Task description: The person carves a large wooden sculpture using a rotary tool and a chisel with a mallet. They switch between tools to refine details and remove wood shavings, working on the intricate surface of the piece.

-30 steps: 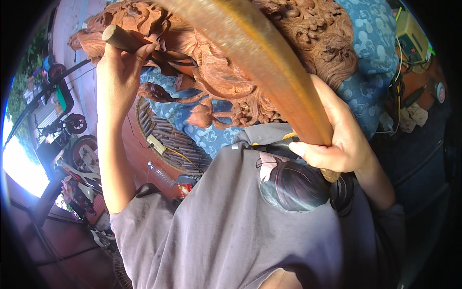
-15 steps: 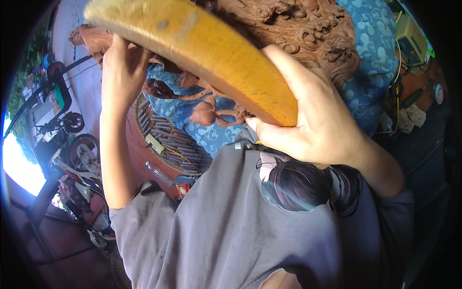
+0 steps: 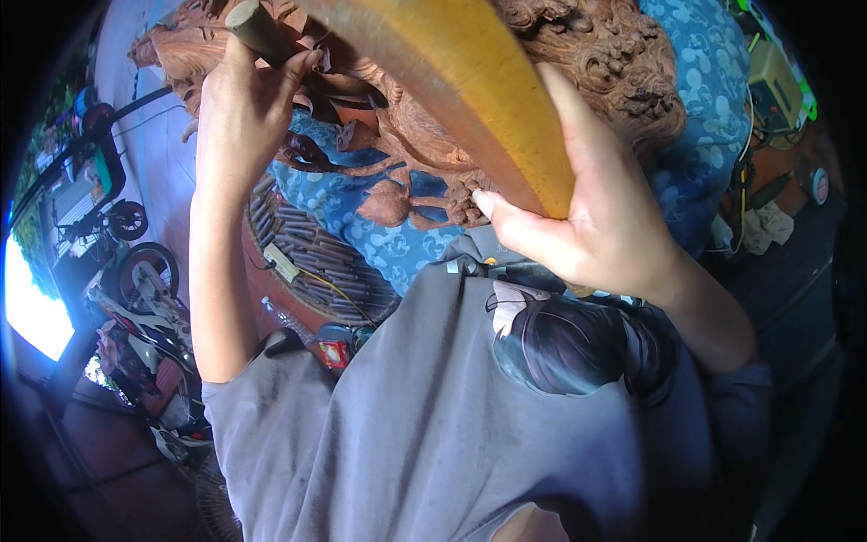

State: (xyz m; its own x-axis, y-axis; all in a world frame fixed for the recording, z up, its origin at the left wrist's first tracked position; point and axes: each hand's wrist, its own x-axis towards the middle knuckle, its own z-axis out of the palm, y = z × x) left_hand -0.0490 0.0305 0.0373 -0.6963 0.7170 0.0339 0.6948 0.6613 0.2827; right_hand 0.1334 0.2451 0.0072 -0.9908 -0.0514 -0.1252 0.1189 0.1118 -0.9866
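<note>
My right hand (image 3: 605,199) is wrapped round a thick, curved yellow wooden mallet (image 3: 461,81), which slants up out of the top of the picture. Further left, my left hand (image 3: 239,113) grips a carving chisel (image 3: 256,32) by its round, grey-brown handle. The chisel's blade is hidden. Behind both tools lies a large reddish-brown wood carving (image 3: 596,63) with swirling relief and leaf-like or fruit-like shapes along its near side. The chisel is over its left part, and the mallet hides much of its middle. A gap shows between mallet and chisel handle.
A blue patterned cloth (image 3: 704,108) lies under the carving. Many slim rod-like tools fill a round tray (image 3: 307,244) near my left forearm, with a power strip (image 3: 281,262) and a clear bottle (image 3: 284,316) beside it. Motorbikes (image 3: 149,316) stand left; a beige box (image 3: 775,86) sits right.
The mallet has swung up and to the right, baring the chisel handle's end and more of the carving. My left hand stays in nearly the same place.
</note>
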